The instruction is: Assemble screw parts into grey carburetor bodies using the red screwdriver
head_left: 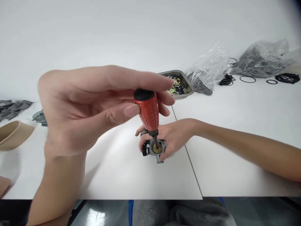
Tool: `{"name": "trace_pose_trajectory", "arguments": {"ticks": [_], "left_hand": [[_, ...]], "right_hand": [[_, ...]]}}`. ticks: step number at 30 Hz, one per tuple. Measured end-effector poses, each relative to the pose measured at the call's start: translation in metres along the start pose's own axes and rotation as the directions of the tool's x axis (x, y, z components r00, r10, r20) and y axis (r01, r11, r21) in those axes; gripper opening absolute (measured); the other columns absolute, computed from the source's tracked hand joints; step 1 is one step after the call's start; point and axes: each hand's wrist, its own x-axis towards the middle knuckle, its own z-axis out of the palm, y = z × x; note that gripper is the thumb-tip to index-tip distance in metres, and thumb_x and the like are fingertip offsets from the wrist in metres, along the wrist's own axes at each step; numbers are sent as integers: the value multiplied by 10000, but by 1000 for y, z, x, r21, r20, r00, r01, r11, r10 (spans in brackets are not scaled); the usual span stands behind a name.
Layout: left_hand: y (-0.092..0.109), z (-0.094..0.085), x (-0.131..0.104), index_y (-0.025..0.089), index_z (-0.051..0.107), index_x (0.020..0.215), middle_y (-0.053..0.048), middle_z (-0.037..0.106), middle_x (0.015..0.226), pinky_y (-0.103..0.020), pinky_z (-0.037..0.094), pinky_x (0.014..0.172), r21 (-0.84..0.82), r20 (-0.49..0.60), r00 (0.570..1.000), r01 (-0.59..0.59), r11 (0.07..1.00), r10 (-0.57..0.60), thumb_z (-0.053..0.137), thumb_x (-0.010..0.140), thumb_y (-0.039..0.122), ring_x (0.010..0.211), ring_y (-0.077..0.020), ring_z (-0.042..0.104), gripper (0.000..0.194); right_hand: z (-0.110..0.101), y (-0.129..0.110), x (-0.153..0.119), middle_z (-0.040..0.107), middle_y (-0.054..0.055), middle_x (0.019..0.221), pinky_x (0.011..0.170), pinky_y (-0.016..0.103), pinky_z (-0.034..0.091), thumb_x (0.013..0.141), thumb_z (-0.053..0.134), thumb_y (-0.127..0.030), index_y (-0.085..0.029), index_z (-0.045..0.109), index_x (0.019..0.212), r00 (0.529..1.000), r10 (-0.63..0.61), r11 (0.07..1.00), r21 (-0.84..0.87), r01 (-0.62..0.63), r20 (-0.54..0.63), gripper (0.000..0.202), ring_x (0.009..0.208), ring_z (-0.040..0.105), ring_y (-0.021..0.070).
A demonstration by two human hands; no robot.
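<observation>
My left hand (94,110) is closed round the upper end of a screwdriver (150,114) with a red handle and a black cap. The shaft points down, and its tip meets the brass-coloured disc inside the round bore of a small grey metal carburetor (160,159). My right hand (175,135) grips the carburetor from behind and the right, pressing it to the white table. Fingers wrap its far side, with the thumb at the near right. A black fitting shows on the carburetor's left. Part of its body is hidden under my right hand.
Behind the hands stands a metal tray (191,91) of small mixed parts. Two clear plastic bags (209,67) of dark pieces and several black rubber rings (247,79) lie right. At left are a beige ring-shaped object (17,141) and grey metal parts (14,108). A seam crosses the tabletop.
</observation>
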Motion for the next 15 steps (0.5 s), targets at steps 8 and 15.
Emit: {"name": "trace_pose_trajectory", "arguments": {"ticks": [8, 15], "left_hand": [[-32, -12, 1, 337, 424, 1410, -66, 551, 1296, -610, 589, 831, -81, -175, 963, -222, 972, 206, 351, 935, 577, 1206, -424, 550, 537], [-9, -3, -1, 263, 618, 1230, -53, 648, 991, -496, 632, 672, 60, 7, 996, -88, 994, 88, 417, 961, 457, 910, -310, 701, 388]], "right_hand": [[-1, 0, 1, 378, 82, 1323, 1124, 379, 293, 760, 746, -258, -216, 527, 1241, 999, -34, 999, 4, 34, 4, 529, 1334, 303, 262], [0, 1, 1, 356, 83, 1343, 1119, 385, 306, 764, 744, -293, -223, 522, 1250, 1000, -26, 1000, 11, 26, -2, 539, 1273, 375, 260]]}}
